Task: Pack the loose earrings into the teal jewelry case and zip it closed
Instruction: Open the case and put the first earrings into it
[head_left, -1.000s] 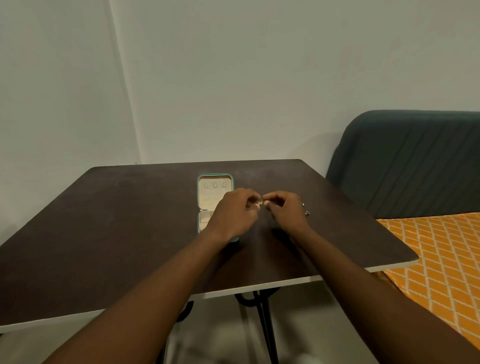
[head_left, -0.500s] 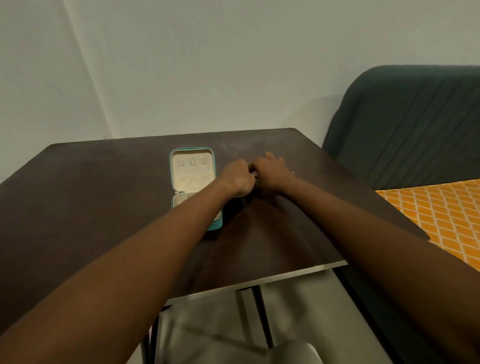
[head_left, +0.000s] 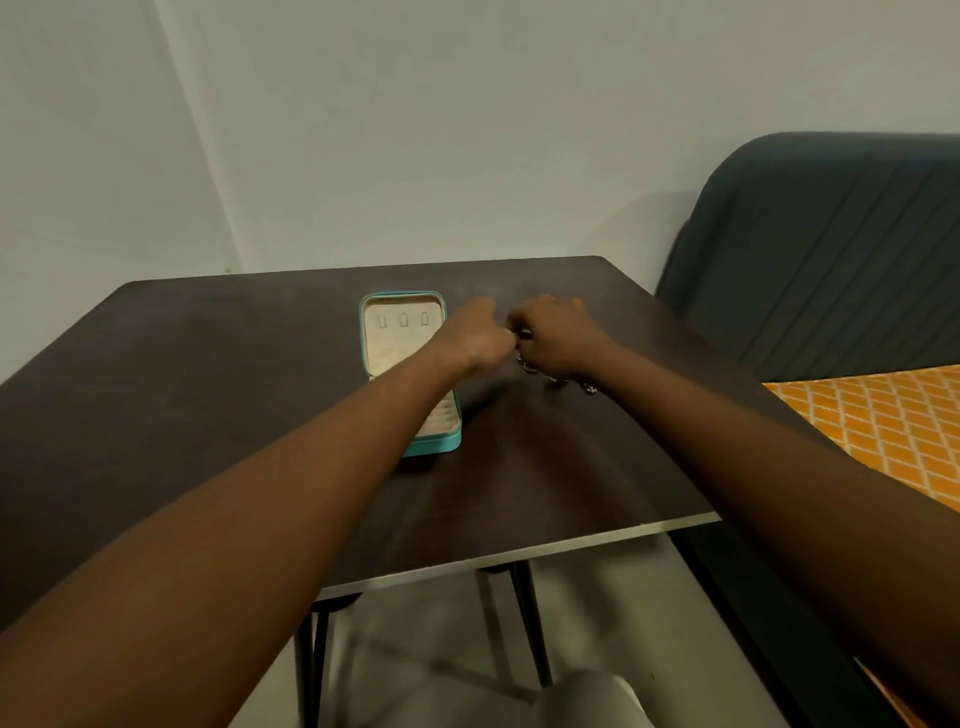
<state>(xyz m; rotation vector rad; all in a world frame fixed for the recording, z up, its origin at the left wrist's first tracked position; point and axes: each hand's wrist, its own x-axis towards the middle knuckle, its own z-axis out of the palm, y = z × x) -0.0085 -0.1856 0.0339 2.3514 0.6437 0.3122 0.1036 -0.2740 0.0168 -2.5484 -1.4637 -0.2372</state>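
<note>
Loose earrings (head_left: 530, 367) lie on the counter (head_left: 208, 395), just right of the open teal jewelry case (head_left: 402, 338).
Tiny, light, probably slippery: pinch each by its hook. Left hand (head_left: 475, 340) and right hand (head_left: 561, 340) meet with fingers curled, seemingly pinching one earring (head_left: 523, 332).

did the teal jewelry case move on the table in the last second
No. The teal jewelry case lies open in the same spot near the far edge of the table; only the camera view shifted.

You're in a home, likely a bedroom: your dark table (head_left: 208, 395) sits in a plain wall (head_left: 467, 130) corner, beside a padded headboard (head_left: 831, 249) and an orange patterned bedcover (head_left: 883, 421).
</note>
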